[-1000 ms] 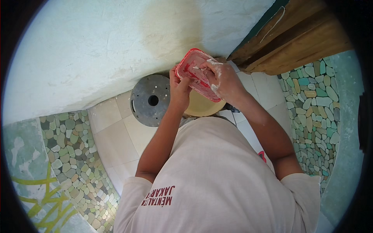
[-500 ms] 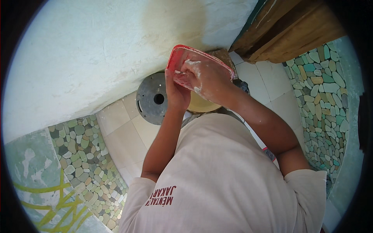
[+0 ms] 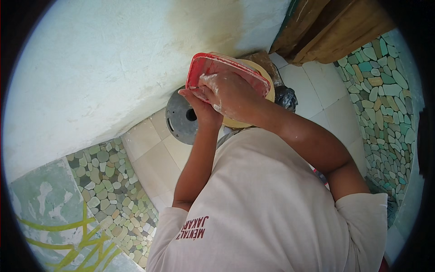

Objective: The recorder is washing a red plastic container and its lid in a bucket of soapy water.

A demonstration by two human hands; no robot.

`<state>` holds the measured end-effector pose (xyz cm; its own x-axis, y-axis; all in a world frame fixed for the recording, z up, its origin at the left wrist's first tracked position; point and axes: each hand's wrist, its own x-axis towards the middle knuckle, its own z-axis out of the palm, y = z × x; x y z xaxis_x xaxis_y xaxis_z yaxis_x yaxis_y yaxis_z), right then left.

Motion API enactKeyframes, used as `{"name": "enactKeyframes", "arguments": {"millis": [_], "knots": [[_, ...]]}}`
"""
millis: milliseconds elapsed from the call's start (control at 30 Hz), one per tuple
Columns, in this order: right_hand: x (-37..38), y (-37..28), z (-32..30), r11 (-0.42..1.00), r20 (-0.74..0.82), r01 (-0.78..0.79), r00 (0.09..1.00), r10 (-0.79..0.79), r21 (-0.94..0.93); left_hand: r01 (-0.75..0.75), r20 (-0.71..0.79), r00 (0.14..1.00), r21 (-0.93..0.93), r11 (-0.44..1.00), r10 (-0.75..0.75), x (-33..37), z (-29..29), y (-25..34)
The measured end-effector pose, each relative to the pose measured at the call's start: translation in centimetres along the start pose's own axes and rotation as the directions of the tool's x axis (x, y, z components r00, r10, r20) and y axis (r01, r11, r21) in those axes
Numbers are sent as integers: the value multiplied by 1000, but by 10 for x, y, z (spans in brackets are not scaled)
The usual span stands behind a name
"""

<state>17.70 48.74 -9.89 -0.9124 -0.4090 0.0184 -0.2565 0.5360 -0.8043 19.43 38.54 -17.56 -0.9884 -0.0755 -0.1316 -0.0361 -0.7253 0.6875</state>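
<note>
A red rectangular plastic tub (image 3: pixel 195 68), its inside smeared with white paste, is tilted in front of me over a round yellowish vessel (image 3: pixel 270 96). My left hand (image 3: pixel 206 110) supports the tub at its near left corner, with the thumb stretched along the rim. Inside the tub, my right hand (image 3: pixel 231 93) is closed, its fingers curled down toward the near left wall. White paste coats the knuckles and wrist side. Whatever those fingers grip, if anything, is hidden by the hand itself.
A grey disc (image 3: pixel 178 119) with a round centre hole lies left of the tub. Close behind rises a white wall (image 3: pixel 113 68) with a damp stain. To the right are a black plastic bag (image 3: pixel 285 97) and brown wooden boards (image 3: pixel 335 31). Pale tiles (image 3: pixel 158 161) meet pebble-patterned flooring (image 3: pixel 113 181).
The tub and both hands have shifted slightly left in view. My right hand has moved toward the tub's near left corner, and more of the yellowish vessel and black bag shows.
</note>
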Motion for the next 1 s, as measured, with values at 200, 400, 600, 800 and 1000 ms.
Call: {"name": "enactKeyframes", "arguments": {"millis": [200,400,600,800,1000], "knots": [[3,-5,-2,998,-52,33,998,-37,-62,14,-13,1000,20,1000,-14,-1,2,1],[3,4,6,997,-30,17,999,-19,-79,16,18,1000,34,999,-17,1,-3,0],[-5,18,2,997,-109,9,994,-18,-79,-53,-60,997,54,997,56,12,-15,-5],[9,37,13,916,-74,-135,982,175,378,-82,-77,993,124,989,91,13,-20,-6],[32,43,28,568,-19,-234,915,403,789,-62,-75,994,175,983,76,1,-8,-5]]}}
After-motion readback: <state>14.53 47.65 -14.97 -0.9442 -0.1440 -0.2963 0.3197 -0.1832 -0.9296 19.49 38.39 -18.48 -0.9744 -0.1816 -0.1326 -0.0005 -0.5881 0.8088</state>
